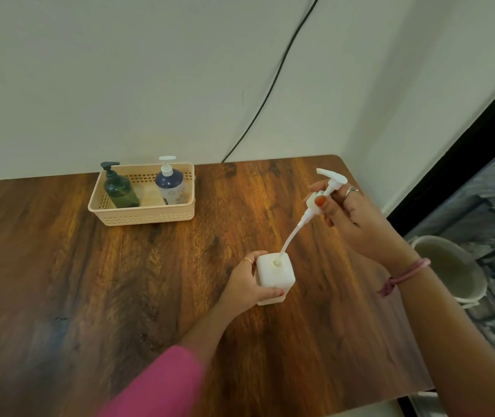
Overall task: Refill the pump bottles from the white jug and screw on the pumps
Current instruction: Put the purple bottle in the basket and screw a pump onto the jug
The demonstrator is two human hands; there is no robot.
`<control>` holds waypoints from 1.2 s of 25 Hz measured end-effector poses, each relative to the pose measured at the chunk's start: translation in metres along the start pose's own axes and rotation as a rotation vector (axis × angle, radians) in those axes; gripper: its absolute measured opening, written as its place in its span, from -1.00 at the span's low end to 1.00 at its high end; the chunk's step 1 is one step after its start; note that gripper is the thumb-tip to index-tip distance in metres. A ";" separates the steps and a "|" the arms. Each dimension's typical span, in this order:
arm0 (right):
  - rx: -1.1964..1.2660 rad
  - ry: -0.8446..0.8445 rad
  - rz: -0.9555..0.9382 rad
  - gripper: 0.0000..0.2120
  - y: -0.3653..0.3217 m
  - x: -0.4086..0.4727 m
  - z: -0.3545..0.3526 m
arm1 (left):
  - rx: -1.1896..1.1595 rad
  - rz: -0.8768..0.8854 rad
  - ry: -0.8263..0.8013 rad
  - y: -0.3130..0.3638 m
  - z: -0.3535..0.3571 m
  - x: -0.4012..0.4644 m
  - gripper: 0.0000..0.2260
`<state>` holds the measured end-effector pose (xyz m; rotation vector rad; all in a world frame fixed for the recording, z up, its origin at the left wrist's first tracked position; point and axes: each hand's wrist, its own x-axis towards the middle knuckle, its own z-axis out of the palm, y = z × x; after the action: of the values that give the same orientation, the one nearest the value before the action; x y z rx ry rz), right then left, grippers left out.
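Head view, only one here. Landmark = white square bottle point(275, 275), standing upright on the wood counter point(59, 281), near the middle-right. Left hand point(247, 285) wraps its left side and front, fingers point(271, 294) curled shut round the body, steadying it. Up and to the right of the bottle, the right hand point(350, 212) pinches the white pump point(326, 191) at its collar, thumb and fingertips closed on it, other fingers loosely spread. Pump is tilted, nozzle pointing up-left; its dip tube point(289, 236) curves down and the tip sits in the bottle's neck opening. Collar is well clear of the neck, so not screwed on.

Far behind and left of the bottle: beige basket point(140, 216) w/ a green pump bottle point(121, 191) and a dark blue pump bottle point(170, 186), both upright, pumps fitted. White jug: can't pick it out for sure. A whitish bucket point(453, 266) sits off the counter edge, right of the bottle, not a jug by the look of it.

Handling, my guess: bottle is light plastic, prob. squeezable, so hold low and firm w/o crushing or liquid comes up the neck. May be slick if soapy. Tube is thin and bendy, won't steer itself; guide by the rigid collar, straighten over the neck, lower, then twist.
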<state>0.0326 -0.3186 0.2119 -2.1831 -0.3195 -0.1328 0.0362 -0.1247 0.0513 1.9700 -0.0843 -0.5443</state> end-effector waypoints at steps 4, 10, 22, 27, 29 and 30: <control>-0.072 -0.124 0.018 -0.75 0.007 0.003 0.010 | -0.058 0.029 0.018 0.002 -0.003 -0.003 -0.29; -0.150 -0.259 0.013 -0.58 0.001 0.011 0.018 | -0.146 0.114 0.066 0.036 -0.030 -0.017 -0.33; -0.020 -0.019 -0.069 -0.64 -0.046 0.018 0.029 | -0.359 0.183 0.187 0.084 -0.072 -0.052 -0.41; -0.105 0.141 -0.024 -0.54 -0.059 0.019 0.039 | -0.355 0.182 0.219 0.087 -0.075 -0.059 -0.44; -0.164 0.172 0.002 -0.55 -0.065 0.017 0.041 | -0.349 0.183 0.229 0.086 -0.076 -0.061 -0.45; -0.185 0.194 0.008 -0.57 -0.067 0.016 0.044 | -0.349 0.188 0.231 0.086 -0.076 -0.062 -0.45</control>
<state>0.0284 -0.2426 0.2416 -2.3314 -0.1950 -0.3808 0.0274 -0.0815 0.1744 1.6493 -0.0270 -0.1897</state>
